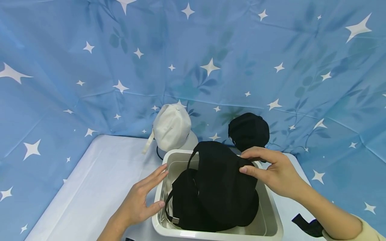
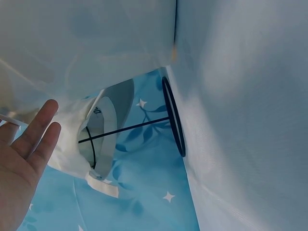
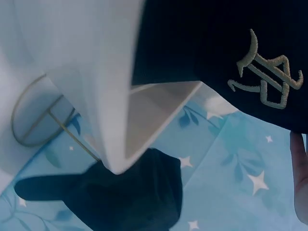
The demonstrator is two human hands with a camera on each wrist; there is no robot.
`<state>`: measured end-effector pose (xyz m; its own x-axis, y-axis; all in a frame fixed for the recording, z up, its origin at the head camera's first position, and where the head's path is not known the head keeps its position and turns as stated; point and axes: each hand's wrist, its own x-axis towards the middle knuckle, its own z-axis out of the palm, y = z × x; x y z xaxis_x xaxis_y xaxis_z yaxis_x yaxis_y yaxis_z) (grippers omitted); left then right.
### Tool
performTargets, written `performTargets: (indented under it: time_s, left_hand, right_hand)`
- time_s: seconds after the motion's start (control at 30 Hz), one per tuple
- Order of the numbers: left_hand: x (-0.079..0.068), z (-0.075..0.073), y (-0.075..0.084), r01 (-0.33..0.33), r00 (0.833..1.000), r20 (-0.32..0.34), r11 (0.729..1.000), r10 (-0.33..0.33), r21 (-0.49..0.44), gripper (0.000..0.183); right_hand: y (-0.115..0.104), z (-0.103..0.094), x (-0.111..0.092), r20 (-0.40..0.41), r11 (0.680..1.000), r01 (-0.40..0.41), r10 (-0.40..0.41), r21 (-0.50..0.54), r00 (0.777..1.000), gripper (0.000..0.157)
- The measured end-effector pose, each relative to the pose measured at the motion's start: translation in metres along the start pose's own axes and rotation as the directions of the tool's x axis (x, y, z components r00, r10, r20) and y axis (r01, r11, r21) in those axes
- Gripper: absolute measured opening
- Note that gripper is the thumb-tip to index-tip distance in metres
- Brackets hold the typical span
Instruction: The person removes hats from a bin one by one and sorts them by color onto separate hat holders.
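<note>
A black cap point(image 1: 224, 177) lies tilted over another black cap point(image 1: 187, 204) inside a white plastic bin point(image 1: 272, 207). My right hand point(image 1: 277, 170) pinches the upper cap at its right edge between thumb and fingers. Pale embroidery point(image 3: 269, 72) shows on black fabric in the right wrist view, with fingertips right at its lower edge. On the bin's left side, my left hand point(image 1: 135, 201) has its fingers extended at the rim, holding nothing. The bottom of the bin is mostly hidden by the caps.
Behind the bin, a white cap point(image 1: 172, 127) sits on a thin black wire stand point(image 2: 174, 115) at the left. Another black cap point(image 1: 248, 130) is perched at the back right. A white-covered table point(image 1: 90, 187) meets a blue star-patterned cloth point(image 1: 144, 77).
</note>
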<state>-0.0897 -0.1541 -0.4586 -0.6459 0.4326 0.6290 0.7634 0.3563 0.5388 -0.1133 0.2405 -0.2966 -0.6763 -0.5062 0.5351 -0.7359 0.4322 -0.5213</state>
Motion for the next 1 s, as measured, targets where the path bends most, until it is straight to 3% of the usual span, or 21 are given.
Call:
performTargets:
  time_s: [0.23, 0.5, 0.7, 1.0]
  left_hand:
    - [0.001, -0.001, -0.001, -0.021, 1.000, -0.013, 1.000, 0.021, 0.007, 0.076]
    - [0.001, 0.000, -0.001, -0.019, 1.000, -0.011, 1.000, 0.019, 0.012, 0.078]
    - [0.001, 0.000, -0.001, -0.016, 1.000, -0.009, 1.000, 0.016, 0.012, 0.079]
    - [0.000, 0.000, -0.001, -0.026, 1.000, -0.017, 1.000, 0.026, 0.010, 0.079]
  right_hand:
    - [-0.006, -0.013, 0.018, 0.046, 0.998, 0.062, -0.062, -0.019, 0.997, 0.054]
    - [-0.011, -0.028, 0.031, 0.024, 0.994, 0.089, -0.088, -0.067, 0.996, 0.052]
    - [-0.018, -0.041, 0.035, -0.025, 0.989, 0.028, -0.032, -0.142, 0.999, 0.050]
    - [-0.017, -0.069, 0.042, -0.075, 0.957, -0.086, 0.068, -0.277, 0.995, 0.045]
